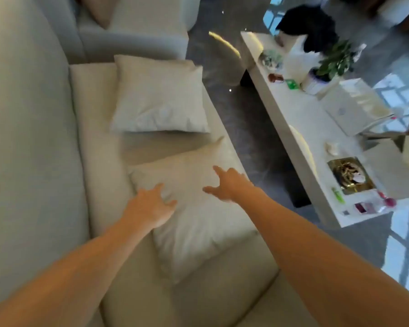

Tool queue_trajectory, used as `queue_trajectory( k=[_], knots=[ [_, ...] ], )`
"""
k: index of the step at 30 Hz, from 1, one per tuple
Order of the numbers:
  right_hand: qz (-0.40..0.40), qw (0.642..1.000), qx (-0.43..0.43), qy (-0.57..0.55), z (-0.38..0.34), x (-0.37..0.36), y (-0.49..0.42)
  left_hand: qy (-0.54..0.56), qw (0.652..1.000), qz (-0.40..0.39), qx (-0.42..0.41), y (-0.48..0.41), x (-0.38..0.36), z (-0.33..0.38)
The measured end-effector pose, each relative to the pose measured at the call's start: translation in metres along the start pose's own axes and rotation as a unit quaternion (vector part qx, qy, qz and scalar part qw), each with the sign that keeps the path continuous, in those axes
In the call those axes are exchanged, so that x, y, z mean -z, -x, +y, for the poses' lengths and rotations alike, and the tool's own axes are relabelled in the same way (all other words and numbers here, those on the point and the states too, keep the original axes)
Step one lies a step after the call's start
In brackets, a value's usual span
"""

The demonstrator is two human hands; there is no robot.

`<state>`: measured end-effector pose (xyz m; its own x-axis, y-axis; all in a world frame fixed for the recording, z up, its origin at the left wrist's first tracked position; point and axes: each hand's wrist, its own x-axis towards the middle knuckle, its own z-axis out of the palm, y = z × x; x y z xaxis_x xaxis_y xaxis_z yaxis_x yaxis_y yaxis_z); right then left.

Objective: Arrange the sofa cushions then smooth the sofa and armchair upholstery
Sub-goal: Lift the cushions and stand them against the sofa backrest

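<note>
Head view, spread hands (151, 204) over cushion (198, 223)

Two bare forearms showing

The left hand (151, 204) and right hand (227, 185) are wearing no gloves, rings or watches; no sleeves are showing.

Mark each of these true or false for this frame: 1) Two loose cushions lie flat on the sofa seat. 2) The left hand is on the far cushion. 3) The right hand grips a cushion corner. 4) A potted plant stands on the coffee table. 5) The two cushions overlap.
1) True: the near cushion and the far cushion both lie flat on the sofa seat.
2) False: the left hand is on the near cushion.
3) False: the right hand is open, fingers spread, over the near cushion.
4) True: the potted plant stands on the coffee table.
5) False: bare seat shows between them.
</note>
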<state>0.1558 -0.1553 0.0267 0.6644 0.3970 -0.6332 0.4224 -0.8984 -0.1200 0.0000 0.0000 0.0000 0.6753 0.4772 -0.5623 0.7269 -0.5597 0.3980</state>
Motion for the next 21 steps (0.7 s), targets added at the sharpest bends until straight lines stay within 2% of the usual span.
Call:
queue_trajectory(
  k=[3,7,12,14,17,21],
  knots=[
    [0.046,0.993,-0.081,-0.070,0.031,-0.034,-0.049,0.086,0.994,0.032,0.063,-0.046,-0.053,0.008],
    [0.044,0.955,-0.140,-0.259,0.075,-0.088,-0.081,0.156,0.981,0.077,0.082,-0.077,-0.111,-0.002],
    [0.043,0.941,-0.160,-0.296,0.082,-0.087,-0.090,0.159,0.972,0.162,0.053,-0.066,-0.098,0.017],
    [0.018,0.921,-0.154,-0.357,0.076,-0.079,-0.082,0.126,0.971,0.201,0.018,-0.049,-0.068,0.031],
    [-0.037,0.861,-0.121,-0.492,0.050,-0.075,-0.057,-0.010,0.971,0.233,-0.055,-0.020,0.003,0.043],
    [-0.202,0.769,-0.063,-0.603,-0.028,-0.089,-0.029,-0.146,0.958,0.239,-0.062,0.026,0.098,0.020]
  ],
)
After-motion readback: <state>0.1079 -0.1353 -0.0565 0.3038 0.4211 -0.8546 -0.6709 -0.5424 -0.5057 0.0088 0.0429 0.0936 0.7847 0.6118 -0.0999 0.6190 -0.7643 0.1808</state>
